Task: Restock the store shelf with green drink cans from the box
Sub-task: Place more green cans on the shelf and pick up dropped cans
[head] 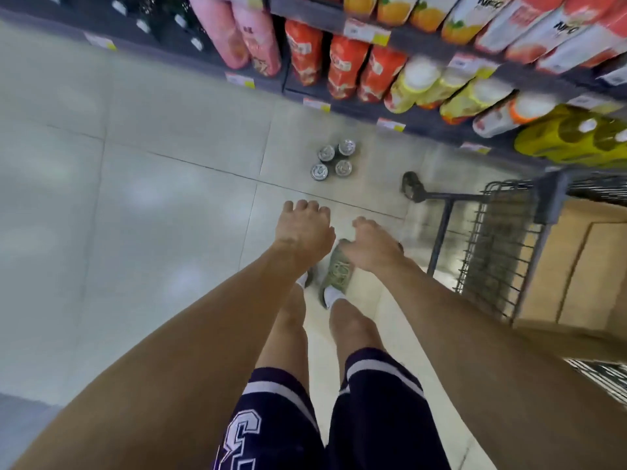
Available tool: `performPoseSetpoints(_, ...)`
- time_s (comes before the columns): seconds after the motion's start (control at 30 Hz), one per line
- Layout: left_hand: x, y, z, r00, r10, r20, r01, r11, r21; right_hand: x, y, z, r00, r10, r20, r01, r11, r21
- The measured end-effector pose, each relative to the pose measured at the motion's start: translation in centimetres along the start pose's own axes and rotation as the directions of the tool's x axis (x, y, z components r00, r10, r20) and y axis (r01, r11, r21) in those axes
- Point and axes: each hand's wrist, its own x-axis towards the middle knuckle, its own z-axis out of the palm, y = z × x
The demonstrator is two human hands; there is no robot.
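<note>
While four cans (pixel 333 160) are standing clustered on the floor tiles at upper centre, below the shelf (pixel 424 122), left hand (pixel 303 228) and right hand (pixel 369 244) are hanging empty, fingers loosely curled; crouching squarely and lifting upright is advisable.

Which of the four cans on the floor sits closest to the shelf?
The far right can, at the cluster's top right corner; the other three sit farther out on the floor.

I see a pale tiled floor (pixel 152 184), glossy, with soft blotches of reflected light and dark grout lines. Dark shelving (pixel 431 45) runs along the top right, yellow-edged price tags (pixel 240 79) on its rails. View slightly motion-blurred.
</note>
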Motion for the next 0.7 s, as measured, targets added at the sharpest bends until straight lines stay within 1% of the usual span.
performPoseSetpoints(0.07, 2.6, -1.1, 1.7, 1.000, 0.016, -0.019, -0.016, 1.000, -0.009, 3.0, -0.1, 1.3, 1.000, 0.006, -0.011, -0.006, 1.000, 0.031)
performPoseSetpoints(0.17, 6.5, -2.8, 5.1, 0.999, 0.019, -0.028, -0.019, 1.000, 0.001, 7.7, 0.9, 3.6, 1.000, -0.003, 0.016, 0.003, 1.000, -0.021)
performPoseSetpoints(0.27, 10.6, -4.4, 8.7, 1.000, -0.015, -0.009, 0.015, 1.000, -0.013, 13.2, 2.4, 5.8, 1.000, 0.002, 0.025, -0.001, 0.999, -0.055)
performPoseSetpoints(0.37, 14.9, -5.3, 11.4, 0.999, -0.027, -0.021, 0.027, 0.999, -0.030, 18.9, 3.5, 7.0, 1.000, 0.010, -0.013, -0.011, 0.999, -0.051)
performPoseSetpoints(0.57, 23.9, -5.6, 17.1, 0.997, 0.002, -0.073, -0.005, 0.999, -0.045, 28.5, 5.5, 8.8, 0.996, 0.019, -0.091, -0.025, 0.997, -0.067)
performPoseSetpoints(0.63, 26.7, -5.6, 19.0, 0.996, -0.016, -0.089, 0.010, 0.998, -0.062, 31.3, 6.1, 9.6, 0.991, 0.025, -0.129, -0.034, 0.997, -0.072)
performPoseSetpoints(0.7, 29.2, -5.7, 20.6, 0.993, -0.034, -0.117, 0.025, 0.997, -0.079, 33.8, 6.6, 10.6, 0.986, -0.001, -0.169, -0.012, 0.997, -0.072)
